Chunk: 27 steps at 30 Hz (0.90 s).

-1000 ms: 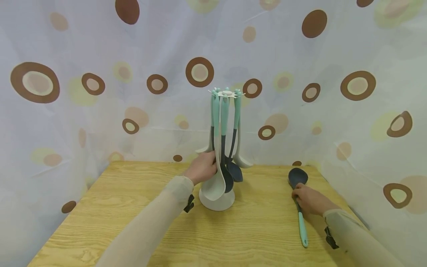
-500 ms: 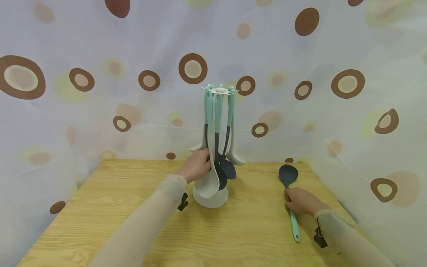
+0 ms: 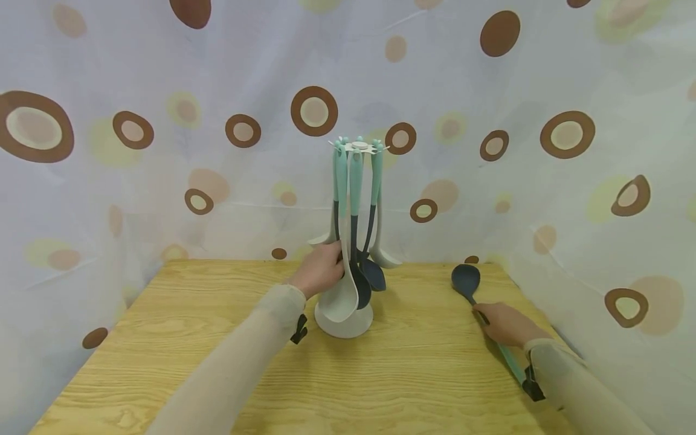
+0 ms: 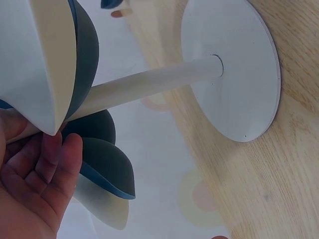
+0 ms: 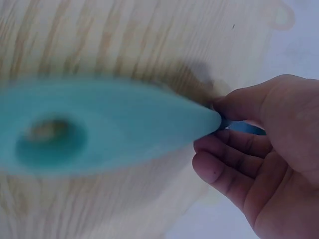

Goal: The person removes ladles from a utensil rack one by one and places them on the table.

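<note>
A white utensil stand (image 3: 344,327) stands upright mid-table. Its pole (image 4: 149,85) is gripped by my left hand (image 3: 318,270), low among the hanging tools. In front of the pole hang a white ladle (image 3: 341,301) and a dark ladle (image 3: 362,290), with mint handles above. Over on the right, my right hand (image 3: 508,326) pinches a dark-bowled spoon (image 3: 466,280) by its shaft. The spoon's mint handle (image 5: 109,122), with a hole in its end, tilts up toward the right wrist. Whether the bowl touches the table cannot be told.
The pale wooden table (image 3: 424,362) ends at a spotted curtain (image 3: 261,199) close behind the stand. That curtain also runs along the table's right side, near the right arm. Another dark utensil (image 3: 375,275) and more white ones hang on the stand.
The spoon's handle end has risen and swung right toward the right wrist, with the spoon now pinched in my right hand. My left hand stays at the stand. The head view shifted slightly.
</note>
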{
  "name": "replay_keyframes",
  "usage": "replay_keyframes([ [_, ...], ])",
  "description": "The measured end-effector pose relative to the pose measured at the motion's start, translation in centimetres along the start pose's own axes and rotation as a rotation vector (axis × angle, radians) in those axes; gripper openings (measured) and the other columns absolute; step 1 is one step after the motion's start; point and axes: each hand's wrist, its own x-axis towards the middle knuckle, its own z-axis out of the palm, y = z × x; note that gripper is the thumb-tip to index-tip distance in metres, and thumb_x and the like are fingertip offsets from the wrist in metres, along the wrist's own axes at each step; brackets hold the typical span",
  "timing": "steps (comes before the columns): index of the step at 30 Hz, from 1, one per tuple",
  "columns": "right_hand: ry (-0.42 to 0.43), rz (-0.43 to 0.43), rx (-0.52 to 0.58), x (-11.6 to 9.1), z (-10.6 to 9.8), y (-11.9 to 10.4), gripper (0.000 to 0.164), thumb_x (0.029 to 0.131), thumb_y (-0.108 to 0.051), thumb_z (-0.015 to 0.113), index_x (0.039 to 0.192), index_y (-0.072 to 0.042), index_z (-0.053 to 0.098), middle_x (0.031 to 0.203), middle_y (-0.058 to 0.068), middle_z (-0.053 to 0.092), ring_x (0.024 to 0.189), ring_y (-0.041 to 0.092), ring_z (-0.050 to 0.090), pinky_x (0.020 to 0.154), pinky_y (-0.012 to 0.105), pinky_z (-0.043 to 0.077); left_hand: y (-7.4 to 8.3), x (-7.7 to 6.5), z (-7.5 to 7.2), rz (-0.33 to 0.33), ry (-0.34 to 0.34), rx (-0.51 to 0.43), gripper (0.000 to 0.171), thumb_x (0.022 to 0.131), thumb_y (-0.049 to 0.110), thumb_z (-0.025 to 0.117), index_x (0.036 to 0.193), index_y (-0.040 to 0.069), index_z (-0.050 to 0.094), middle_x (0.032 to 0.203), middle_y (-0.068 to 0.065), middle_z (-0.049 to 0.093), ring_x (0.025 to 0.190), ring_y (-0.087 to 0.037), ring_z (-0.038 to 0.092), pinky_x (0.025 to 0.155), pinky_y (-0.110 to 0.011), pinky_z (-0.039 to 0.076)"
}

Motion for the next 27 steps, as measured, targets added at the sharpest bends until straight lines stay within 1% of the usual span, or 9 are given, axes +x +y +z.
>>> replay_keyframes([
  [3, -0.003, 0.006, 0.004, -0.1, 0.0, 0.3, 0.041, 0.084, -0.002, 0.056, 0.124, 0.003, 0.053, 0.112, 0.025, 0.061, 0.091, 0.034, 0.063, 0.073, 0.044, 0.048, 0.0, 0.0, 0.0, 0.001, 0.0, -0.007, 0.017, 0.096, 0.029, 0.047, 0.106, 0.022, 0.058, 0.106, 0.0, 0.066, 0.093, -0.014, 0.063, 0.075, -0.037, 0.052],
  [5, -0.006, 0.011, 0.006, -0.1, 0.0, 0.4, 0.04, 0.085, -0.002, 0.055, 0.124, 0.003, 0.052, 0.11, 0.025, 0.061, 0.084, 0.027, 0.063, 0.067, 0.038, 0.045, 0.0, 0.0, 0.0, 0.0, 0.0, -0.012, 0.017, 0.096, 0.029, 0.047, 0.107, 0.022, 0.058, 0.106, 0.0, 0.066, 0.092, -0.014, 0.064, 0.074, -0.037, 0.052],
  [7, -0.006, 0.026, 0.018, -0.1, 0.0, 0.5, 0.04, 0.085, -0.002, 0.054, 0.125, 0.004, 0.052, 0.11, 0.025, 0.061, 0.082, 0.023, 0.062, 0.064, 0.035, 0.042, 0.0, 0.0, 0.0, -0.002, 0.002, -0.01, 0.017, 0.096, 0.03, 0.047, 0.107, 0.022, 0.058, 0.105, 0.0, 0.066, 0.091, -0.014, 0.064, 0.074, -0.037, 0.052],
  [13, 0.016, 0.036, 0.024, -0.5, 0.0, 1.4, 0.04, 0.085, -0.001, 0.056, 0.125, 0.005, 0.052, 0.114, 0.026, 0.06, 0.097, 0.035, 0.061, 0.072, 0.041, 0.048, 0.1, 0.0, 0.1, -0.001, 0.003, -0.007, 0.017, 0.095, 0.03, 0.048, 0.107, 0.023, 0.058, 0.103, 0.001, 0.066, 0.088, -0.013, 0.063, 0.073, -0.037, 0.052],
  [20, 0.01, 0.075, 0.025, -1.0, 0.1, 2.7, 0.041, 0.086, -0.003, 0.056, 0.126, 0.004, 0.051, 0.117, 0.027, 0.058, 0.097, 0.034, 0.06, 0.068, 0.038, 0.045, 0.1, 0.1, 0.2, 0.005, 0.001, -0.011, 0.017, 0.096, 0.029, 0.047, 0.107, 0.022, 0.058, 0.104, 0.0, 0.066, 0.09, -0.014, 0.064, 0.072, -0.036, 0.052],
  [21, 0.007, 0.082, 0.022, -1.0, 0.2, 2.8, 0.042, 0.086, -0.003, 0.056, 0.127, 0.003, 0.05, 0.117, 0.026, 0.058, 0.094, 0.033, 0.061, 0.068, 0.037, 0.044, 0.1, 0.1, 0.1, 0.005, 0.001, -0.011, 0.017, 0.096, 0.029, 0.047, 0.107, 0.022, 0.058, 0.104, 0.0, 0.066, 0.09, -0.014, 0.064, 0.072, -0.036, 0.052],
  [23, -0.002, 0.09, 0.027, -1.1, 0.2, 3.0, 0.043, 0.087, -0.004, 0.056, 0.128, 0.002, 0.049, 0.116, 0.026, 0.058, 0.083, 0.026, 0.061, 0.065, 0.036, 0.043, 0.1, 0.0, 0.1, 0.005, 0.001, -0.011, 0.017, 0.096, 0.028, 0.046, 0.106, 0.021, 0.058, 0.105, -0.001, 0.066, 0.092, -0.015, 0.064, 0.073, -0.037, 0.053],
  [25, -0.012, 0.102, 0.036, -1.2, 0.3, 3.1, 0.044, 0.087, -0.005, 0.057, 0.13, 0.001, 0.047, 0.113, 0.025, 0.06, 0.07, 0.019, 0.057, 0.061, 0.034, 0.041, 0.2, 0.0, 0.0, 0.003, -0.003, -0.017, 0.016, 0.096, 0.027, 0.046, 0.105, 0.021, 0.058, 0.105, -0.001, 0.066, 0.092, -0.015, 0.064, 0.073, -0.037, 0.052],
  [27, -0.011, 0.107, 0.042, -1.2, 0.4, 3.1, 0.045, 0.087, -0.005, 0.057, 0.13, 0.001, 0.046, 0.11, 0.024, 0.061, 0.063, 0.014, 0.05, 0.058, 0.032, 0.038, 0.2, -0.1, 0.0, 0.001, -0.006, -0.018, 0.016, 0.097, 0.027, 0.045, 0.105, 0.021, 0.057, 0.104, -0.001, 0.066, 0.092, -0.015, 0.064, 0.073, -0.038, 0.052],
])
